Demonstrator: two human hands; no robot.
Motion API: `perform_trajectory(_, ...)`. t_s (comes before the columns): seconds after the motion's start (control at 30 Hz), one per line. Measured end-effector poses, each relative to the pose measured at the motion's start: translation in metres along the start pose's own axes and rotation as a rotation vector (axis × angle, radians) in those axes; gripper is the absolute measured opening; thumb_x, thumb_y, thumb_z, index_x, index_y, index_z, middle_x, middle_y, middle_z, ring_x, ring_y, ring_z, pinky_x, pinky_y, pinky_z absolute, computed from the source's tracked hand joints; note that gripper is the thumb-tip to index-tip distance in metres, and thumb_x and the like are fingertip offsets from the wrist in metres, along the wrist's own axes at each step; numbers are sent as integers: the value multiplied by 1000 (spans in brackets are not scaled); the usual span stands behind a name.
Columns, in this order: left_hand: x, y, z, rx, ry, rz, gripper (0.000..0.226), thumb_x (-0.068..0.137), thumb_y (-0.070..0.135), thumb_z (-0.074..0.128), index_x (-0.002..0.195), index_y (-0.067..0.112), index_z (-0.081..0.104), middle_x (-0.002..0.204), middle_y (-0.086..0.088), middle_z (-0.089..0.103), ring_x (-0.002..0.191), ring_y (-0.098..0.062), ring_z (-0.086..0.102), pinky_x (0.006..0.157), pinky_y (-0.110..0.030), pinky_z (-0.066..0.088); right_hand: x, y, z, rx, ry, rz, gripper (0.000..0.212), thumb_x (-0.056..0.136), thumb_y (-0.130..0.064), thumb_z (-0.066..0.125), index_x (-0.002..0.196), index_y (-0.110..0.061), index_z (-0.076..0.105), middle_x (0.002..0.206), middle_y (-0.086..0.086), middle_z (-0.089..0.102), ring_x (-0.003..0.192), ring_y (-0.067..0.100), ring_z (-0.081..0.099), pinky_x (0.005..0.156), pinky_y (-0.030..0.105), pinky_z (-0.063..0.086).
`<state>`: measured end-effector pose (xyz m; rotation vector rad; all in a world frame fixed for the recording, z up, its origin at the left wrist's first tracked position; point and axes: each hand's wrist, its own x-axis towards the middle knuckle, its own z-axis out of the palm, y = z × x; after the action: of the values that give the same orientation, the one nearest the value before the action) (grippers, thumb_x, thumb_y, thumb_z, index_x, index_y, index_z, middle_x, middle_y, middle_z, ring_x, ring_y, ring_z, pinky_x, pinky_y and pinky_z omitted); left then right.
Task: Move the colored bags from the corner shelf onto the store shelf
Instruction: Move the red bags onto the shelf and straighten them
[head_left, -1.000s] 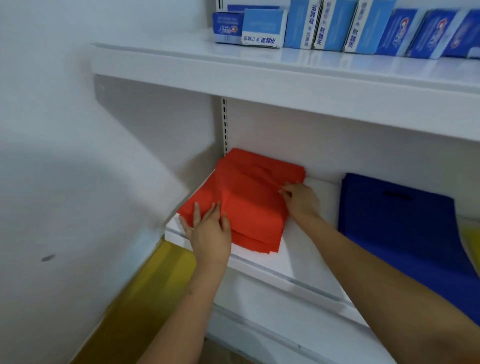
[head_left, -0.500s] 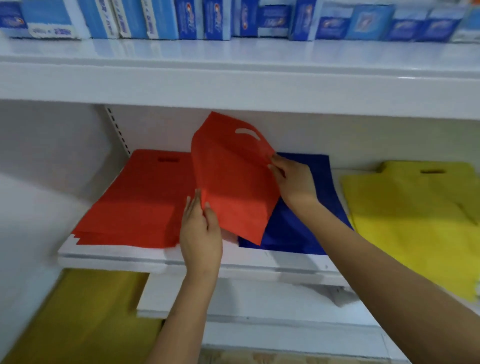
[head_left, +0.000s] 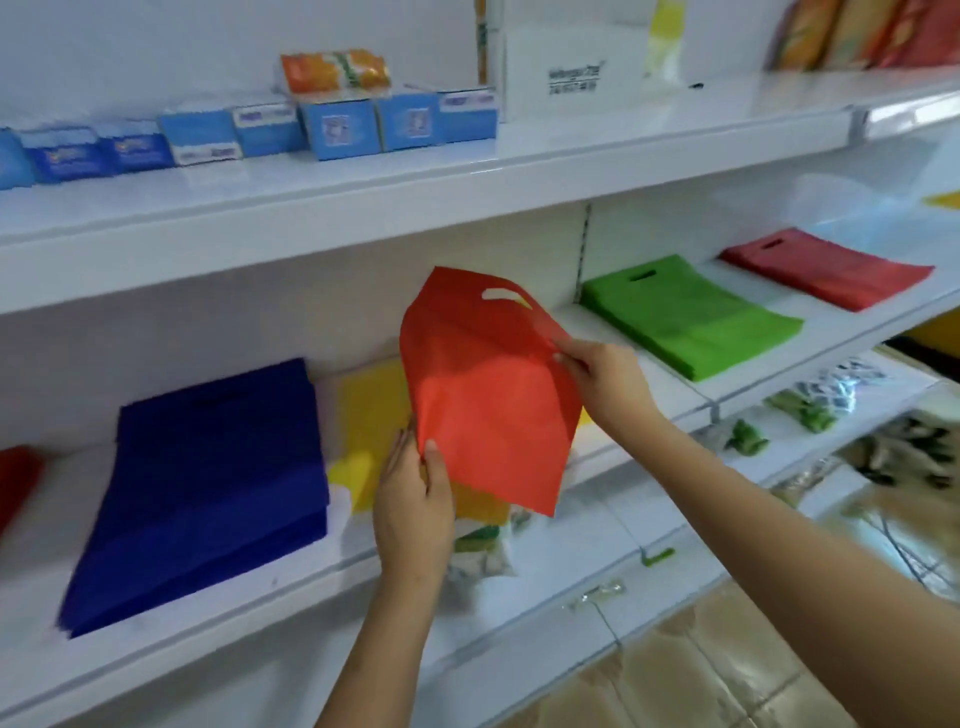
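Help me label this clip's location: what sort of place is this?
Most likely a small shop. White retail shelving carries rows of blue boxed goods, and flat stacks of carrier bags sorted by colour: blue, green.

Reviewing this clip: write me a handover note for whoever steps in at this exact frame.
Left hand: pinches the lower left edge of the red bag.
Right hand: pinches the bag's right edge, below the handle cutout.
The bag hangs in the air in front of the yellow stack, touching no shelf.
On the same shelf board lie the blue stack, the green stack and, far right, a red stack. Another bit of red shows at the left edge.
Done: one red bag picked up.
Left: lay it down, probably on the red stack at right, then fetch more.
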<state>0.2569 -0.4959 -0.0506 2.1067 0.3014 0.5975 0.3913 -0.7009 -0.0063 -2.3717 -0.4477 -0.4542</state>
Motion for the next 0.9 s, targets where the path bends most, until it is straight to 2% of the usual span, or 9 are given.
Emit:
perform_trajectory(0.07,-1,21,42,3,-75,48,36,105,28,40,132,14,60,122,-7,68,111,-29,62,91,-40,50,-10,40,-32,-1,43,59,25,94,-15,59,116,-14,70,102,12,73,88,29,68,73,32,49)
perform_trajectory(0.2,0,60,115,3,-233,177,38,106,27,40,137,12,56,129,-8,65,116,-28,60,94,-42,49,-21,114,-90,-71,118,192,26,95,-15,59,118,-11,69,108,12,72,92,27,68,66,19,33)
perform_trajectory(0.37,18,110,206,-18,-353,286,41,106,27,38,142,13,52,135,-5,61,121,-23,57,98,-37,47,-24,199,-140,-90,225,335,26,95,-17,59,118,-11,70,108,13,72,96,27,68,78,26,43)
perform_trajectory(0.47,38,138,267,-28,-457,316,43,106,33,35,135,10,57,125,-9,65,115,-27,59,92,-38,48,-18,244,-166,-113,265,393,25,96,-15,58,117,-10,70,105,13,73,92,26,68,76,27,44)
perform_trajectory(0.53,54,158,304,-33,-505,310,44,105,36,34,128,8,60,118,-11,67,110,-29,61,87,-37,48,-9,275,-186,-132,282,447,26,96,-16,57,118,-10,69,105,11,73,93,24,68,75,22,42)
perform_trajectory(0.67,76,207,365,-102,-604,296,39,106,31,37,115,3,63,104,-13,67,96,-29,62,75,-30,42,16,329,-235,-189,294,516,26,97,-18,54,118,-14,70,101,6,74,87,17,67,71,21,41)
perform_trajectory(0.8,95,243,425,-124,-666,335,38,106,31,37,115,6,64,103,-10,68,93,-25,62,74,-32,45,33,379,-271,-232,356,568,27,98,-19,53,119,-14,69,102,5,74,88,16,67,72,22,43)
perform_trajectory(0.9,99,259,465,-106,-696,339,38,106,28,39,112,-1,62,100,-18,66,90,-32,61,67,-29,35,35,415,-278,-233,361,606,26,98,-18,53,118,-13,70,102,4,74,85,10,63,70,18,40)
